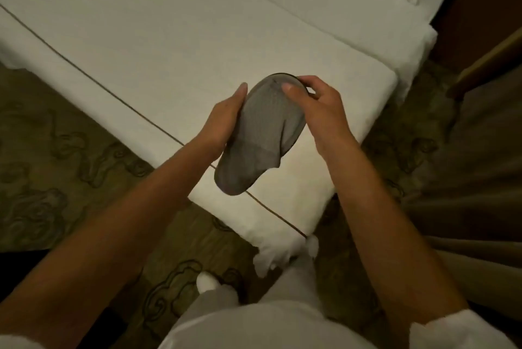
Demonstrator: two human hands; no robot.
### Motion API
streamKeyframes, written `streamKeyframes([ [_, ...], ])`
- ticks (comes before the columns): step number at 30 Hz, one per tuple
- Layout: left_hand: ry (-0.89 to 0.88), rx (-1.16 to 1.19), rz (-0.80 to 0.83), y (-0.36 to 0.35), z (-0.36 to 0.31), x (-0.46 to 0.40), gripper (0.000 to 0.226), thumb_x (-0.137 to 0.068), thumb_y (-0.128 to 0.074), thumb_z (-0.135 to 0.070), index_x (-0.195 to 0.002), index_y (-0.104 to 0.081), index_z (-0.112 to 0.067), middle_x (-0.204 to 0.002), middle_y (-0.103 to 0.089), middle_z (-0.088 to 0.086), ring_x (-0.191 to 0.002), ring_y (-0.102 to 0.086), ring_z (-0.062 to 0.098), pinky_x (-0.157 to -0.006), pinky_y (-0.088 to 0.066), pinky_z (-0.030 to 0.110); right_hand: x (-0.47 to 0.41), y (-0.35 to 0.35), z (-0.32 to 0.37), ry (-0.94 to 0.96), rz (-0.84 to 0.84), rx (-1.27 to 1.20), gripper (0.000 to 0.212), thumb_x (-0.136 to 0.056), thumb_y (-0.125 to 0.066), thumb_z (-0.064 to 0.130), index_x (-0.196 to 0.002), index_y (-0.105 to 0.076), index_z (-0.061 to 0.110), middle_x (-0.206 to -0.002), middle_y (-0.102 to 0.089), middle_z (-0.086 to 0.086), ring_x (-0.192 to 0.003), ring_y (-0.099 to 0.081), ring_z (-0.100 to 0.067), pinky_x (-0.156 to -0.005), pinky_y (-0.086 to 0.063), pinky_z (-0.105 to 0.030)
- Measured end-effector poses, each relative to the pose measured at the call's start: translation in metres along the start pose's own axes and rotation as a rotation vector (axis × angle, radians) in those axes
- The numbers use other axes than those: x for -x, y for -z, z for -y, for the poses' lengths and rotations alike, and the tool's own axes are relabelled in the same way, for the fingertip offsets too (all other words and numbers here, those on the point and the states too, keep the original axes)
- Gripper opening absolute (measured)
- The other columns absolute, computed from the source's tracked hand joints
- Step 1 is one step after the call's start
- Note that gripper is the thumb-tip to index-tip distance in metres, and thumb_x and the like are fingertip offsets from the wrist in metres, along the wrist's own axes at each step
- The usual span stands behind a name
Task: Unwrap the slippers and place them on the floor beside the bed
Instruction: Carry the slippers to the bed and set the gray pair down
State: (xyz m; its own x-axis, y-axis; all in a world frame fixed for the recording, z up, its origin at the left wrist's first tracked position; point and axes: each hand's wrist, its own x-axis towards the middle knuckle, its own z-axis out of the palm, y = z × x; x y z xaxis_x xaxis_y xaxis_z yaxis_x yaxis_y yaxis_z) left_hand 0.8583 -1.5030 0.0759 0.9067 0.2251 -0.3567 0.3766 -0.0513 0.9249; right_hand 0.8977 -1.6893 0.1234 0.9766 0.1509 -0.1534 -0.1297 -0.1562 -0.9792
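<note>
I hold grey slippers [262,134] stacked flat together above the corner of the white bed [158,46]. My left hand [226,117] supports them along the left edge, palm against the side. My right hand [313,105] pinches the upper toe end, thumb on top. The heel end hangs down toward me. Whether any wrapping covers the slippers I cannot tell in this dim light.
Patterned olive carpet [56,179] lies left of the bed and around my feet [207,282]. A brown curtain [474,179] hangs at the right. A dark wooden piece of furniture [485,63] stands at the upper right beyond the bed corner.
</note>
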Motion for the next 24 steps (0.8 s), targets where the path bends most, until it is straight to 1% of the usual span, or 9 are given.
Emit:
streamKeyframes([
  [2, -0.070, -0.050, 0.057, 0.080, 0.003, 0.036, 0.043, -0.086, -0.044, -0.079, -0.100, -0.072, -0.049, -0.100, -0.074, -0.024, -0.099, -0.070, 0.006, -0.080, -0.053, 0.025, -0.001, -0.063, 0.023, -0.016, 0.032, -0.078, 0.022, -0.084, -0.076, 0.035, -0.101, -0.074, 0.021, -0.098, -0.077, 0.008, -0.088, -0.070, -0.002, -0.074, -0.057, -0.019],
  [4, -0.161, -0.146, 0.035, 0.147, 0.008, 0.064, 0.033, -0.090, -0.053, -0.071, -0.116, -0.062, -0.053, -0.102, -0.071, -0.027, -0.095, -0.070, 0.000, -0.075, -0.055, 0.020, -0.001, -0.131, 0.044, -0.055, 0.067, -0.166, 0.029, -0.086, -0.076, 0.035, -0.106, -0.074, 0.014, -0.110, -0.076, -0.005, -0.104, -0.071, -0.020, -0.089, -0.060, -0.037],
  [6, -0.235, -0.177, -0.039, 0.202, 0.013, 0.079, 0.051, -0.092, -0.063, -0.059, -0.137, -0.050, -0.042, -0.112, -0.068, -0.022, -0.097, -0.069, -0.006, -0.074, -0.057, 0.015, -0.001, -0.197, 0.064, -0.110, 0.110, -0.279, 0.037, -0.088, -0.074, 0.038, -0.111, -0.073, 0.009, -0.114, -0.075, -0.011, -0.111, -0.070, -0.029, -0.095, -0.058, -0.046],
  [10, -0.270, 0.084, -0.279, 0.281, 0.021, 0.082, 0.055, -0.096, -0.063, -0.048, -0.147, -0.042, -0.042, -0.125, -0.065, -0.016, -0.106, -0.068, 0.000, -0.087, -0.057, 0.020, -0.011, -0.298, 0.076, -0.277, 0.363, -0.553, 0.051, -0.093, -0.060, 0.054, -0.122, -0.069, 0.013, -0.112, -0.077, -0.010, -0.108, -0.072, -0.026, -0.086, -0.060, -0.040],
  [13, -0.226, 0.334, -0.384, 0.336, 0.023, 0.066, 0.052, -0.097, -0.060, -0.046, -0.147, -0.043, -0.048, -0.135, -0.062, -0.011, -0.117, -0.066, 0.011, -0.094, -0.057, 0.030, -0.019, -0.366, 0.066, -0.285, 0.560, -0.407, 0.050, -0.094, -0.054, 0.059, -0.120, -0.069, 0.019, -0.101, -0.078, -0.002, -0.097, -0.071, -0.022, -0.074, -0.059, -0.036],
  [16, -0.192, 0.467, -0.433, 0.394, 0.029, 0.036, 0.043, -0.098, -0.061, -0.040, -0.139, -0.052, -0.049, -0.129, -0.067, -0.013, -0.115, -0.069, 0.011, -0.088, -0.058, 0.029, -0.029, -0.441, 0.052, -0.350, 0.782, -0.352, 0.062, -0.091, -0.051, 0.069, -0.132, -0.066, 0.026, -0.126, -0.073, -0.003, -0.115, -0.069, -0.025, -0.092, -0.058, -0.044],
  [19, -0.161, 0.423, -0.506, 0.458, 0.032, 0.001, 0.052, -0.096, -0.065, -0.040, -0.145, -0.049, -0.038, -0.119, -0.072, -0.012, -0.104, -0.073, 0.007, -0.079, -0.060, 0.025, -0.056, -0.522, 0.059, -0.449, 0.905, -0.508, 0.067, -0.089, -0.052, 0.071, -0.135, -0.065, 0.022, -0.137, -0.065, -0.011, -0.125, -0.064, -0.029, -0.099, -0.055, -0.045],
  [22, -0.139, 0.335, -0.483, 0.527, 0.022, -0.031, 0.066, -0.093, -0.070, -0.040, -0.151, -0.040, -0.031, -0.133, -0.065, 0.000, -0.118, -0.067, 0.018, -0.094, -0.059, 0.036, -0.092, -0.603, 0.085, -0.467, 0.911, -0.523, 0.060, -0.091, -0.052, 0.069, -0.121, -0.075, 0.023, -0.132, -0.069, -0.013, -0.120, -0.068, -0.028, -0.091, -0.059, -0.042],
  [24, -0.164, 0.210, -0.498, 0.573, 0.010, -0.047, 0.067, -0.092, -0.072, -0.040, -0.150, -0.040, -0.031, -0.135, -0.062, -0.006, -0.119, -0.064, 0.006, -0.092, -0.058, 0.025, -0.114, -0.652, 0.104, -0.465, 0.912, -0.518, 0.058, -0.090, -0.052, 0.070, -0.121, -0.075, 0.025, -0.129, -0.070, -0.013, -0.117, -0.069, -0.028, -0.088, -0.059, -0.043],
])
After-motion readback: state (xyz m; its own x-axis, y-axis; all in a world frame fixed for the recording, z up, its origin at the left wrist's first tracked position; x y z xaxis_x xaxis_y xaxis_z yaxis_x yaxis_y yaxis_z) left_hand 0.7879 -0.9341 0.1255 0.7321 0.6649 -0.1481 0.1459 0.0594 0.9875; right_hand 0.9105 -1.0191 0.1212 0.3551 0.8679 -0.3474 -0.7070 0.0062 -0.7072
